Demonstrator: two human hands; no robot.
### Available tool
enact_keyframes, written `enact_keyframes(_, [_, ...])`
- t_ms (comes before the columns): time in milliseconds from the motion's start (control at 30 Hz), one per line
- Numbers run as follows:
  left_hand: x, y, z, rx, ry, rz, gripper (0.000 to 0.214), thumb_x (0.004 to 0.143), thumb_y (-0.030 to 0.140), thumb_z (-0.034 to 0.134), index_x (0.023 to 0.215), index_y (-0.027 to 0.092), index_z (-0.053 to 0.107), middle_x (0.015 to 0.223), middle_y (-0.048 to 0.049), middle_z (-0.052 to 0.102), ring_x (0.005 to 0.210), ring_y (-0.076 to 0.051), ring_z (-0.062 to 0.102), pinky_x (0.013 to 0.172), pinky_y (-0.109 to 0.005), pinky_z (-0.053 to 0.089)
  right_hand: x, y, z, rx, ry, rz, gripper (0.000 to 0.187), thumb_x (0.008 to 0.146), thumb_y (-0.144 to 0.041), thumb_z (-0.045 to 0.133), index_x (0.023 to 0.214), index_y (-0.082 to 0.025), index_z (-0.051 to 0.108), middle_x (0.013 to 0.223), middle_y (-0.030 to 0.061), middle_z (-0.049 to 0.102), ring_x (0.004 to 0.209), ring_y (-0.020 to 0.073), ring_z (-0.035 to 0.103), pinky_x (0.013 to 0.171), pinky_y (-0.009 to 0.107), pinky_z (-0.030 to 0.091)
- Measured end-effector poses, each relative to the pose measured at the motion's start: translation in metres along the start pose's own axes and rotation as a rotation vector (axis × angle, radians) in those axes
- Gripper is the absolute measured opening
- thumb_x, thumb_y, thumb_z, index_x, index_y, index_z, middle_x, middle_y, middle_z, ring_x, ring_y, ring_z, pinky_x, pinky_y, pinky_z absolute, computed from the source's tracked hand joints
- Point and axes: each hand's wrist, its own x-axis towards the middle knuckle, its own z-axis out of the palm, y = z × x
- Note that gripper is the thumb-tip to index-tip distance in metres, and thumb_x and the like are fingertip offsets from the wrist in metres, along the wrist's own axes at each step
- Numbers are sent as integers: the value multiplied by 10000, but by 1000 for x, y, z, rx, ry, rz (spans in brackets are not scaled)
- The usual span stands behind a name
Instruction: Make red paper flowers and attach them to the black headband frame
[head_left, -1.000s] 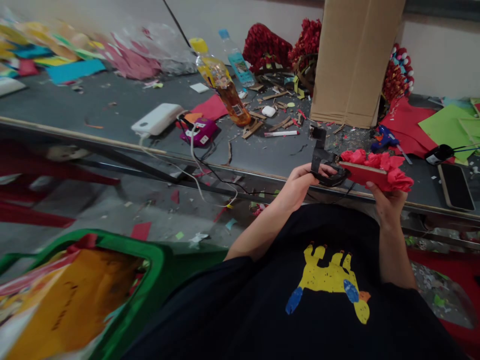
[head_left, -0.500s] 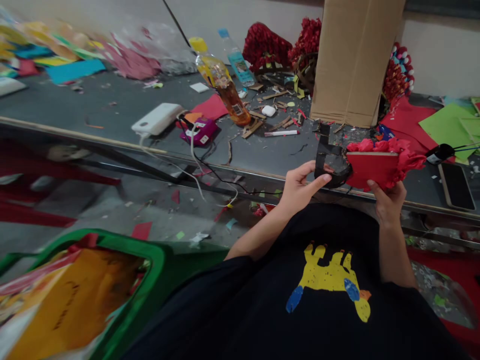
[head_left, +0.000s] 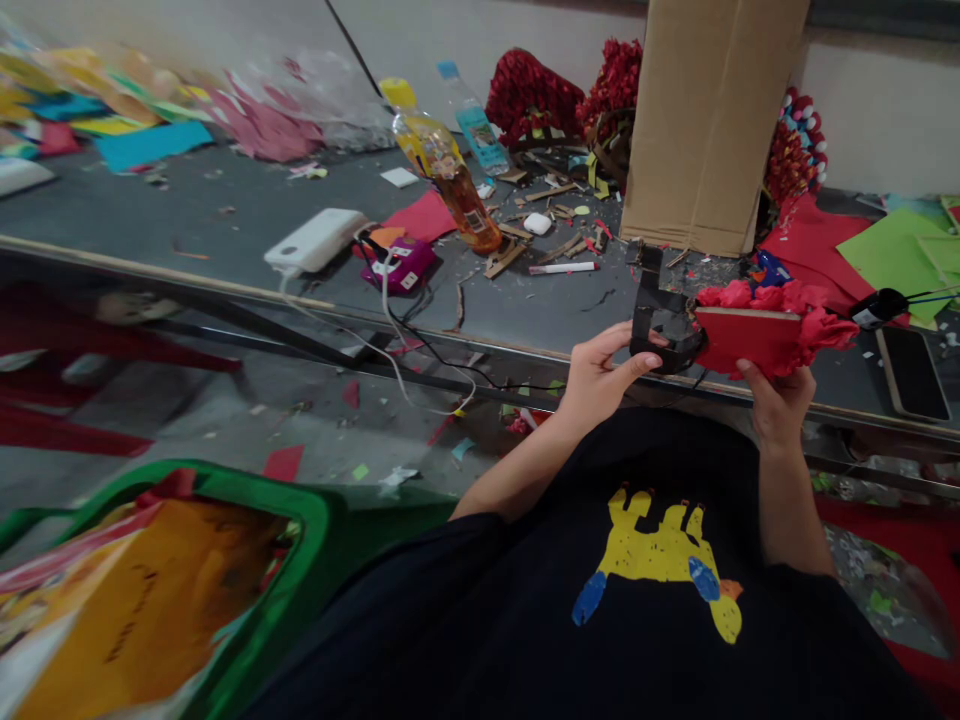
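Over the table's front edge I hold up a handmade piece with two joined parts. One part is a flat red panel (head_left: 742,338) fringed with crumpled red paper (head_left: 821,325); the other is a black taped band (head_left: 664,325), bent and partly see-through. My left hand (head_left: 607,375) is closed on the band's near end, thumb in front and fingers behind. My right hand (head_left: 780,400) grips the panel from below, its thumb on the front face and the other fingers mostly hidden behind.
A tall cardboard piece (head_left: 705,130) stands at the back. A tea bottle (head_left: 450,170), a white power bank (head_left: 315,240) and a purple socket block (head_left: 399,265) with cables lie left. A phone (head_left: 911,372) rests right. A green bin (head_left: 319,520) stands lower left.
The red panel has tilted slightly and shifted a little to the right in my right hand. My left hand keeps its hold on the black band.
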Motion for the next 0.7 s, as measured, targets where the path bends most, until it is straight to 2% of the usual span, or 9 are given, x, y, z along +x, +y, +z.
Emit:
enact_keyframes(167, [-1, 1, 0, 10, 20, -80, 287, 729, 477, 728, 822, 207, 746, 880, -59, 715, 926, -195, 642, 868, -320, 499, 0, 2, -1, 0, 22, -8, 309, 587, -295, 828, 835, -195, 674, 785, -11, 695, 698, 143, 651, 699, 304, 567])
enact_keyframes(367, [0, 3, 1, 7, 14, -82, 292, 728, 484, 725, 817, 207, 749, 876, -60, 717, 931, -199, 640, 890, -329, 486, 0, 1, -2, -5, 12, -4, 303, 590, -301, 826, 831, -193, 678, 775, -9, 694, 694, 143, 646, 684, 295, 561])
enact_keyframes(567, [-1, 6, 0, -7, -1, -74, 223, 768, 411, 715, 828, 199, 751, 873, -59, 713, 883, -190, 647, 864, -314, 488, -1, 3, -1, 7, 32, -1, 310, 562, -297, 837, 805, -189, 678, 786, -9, 697, 691, 140, 647, 683, 291, 555])
enact_keyframes(700, [1, 10, -2, 10, -43, -72, 286, 795, 470, 669, 819, 196, 748, 865, -69, 715, 885, -201, 646, 875, -342, 488, -2, 10, -9, -54, 13, 8, 309, 580, -326, 822, 791, -172, 657, 751, -1, 685, 727, 178, 661, 717, 329, 554])
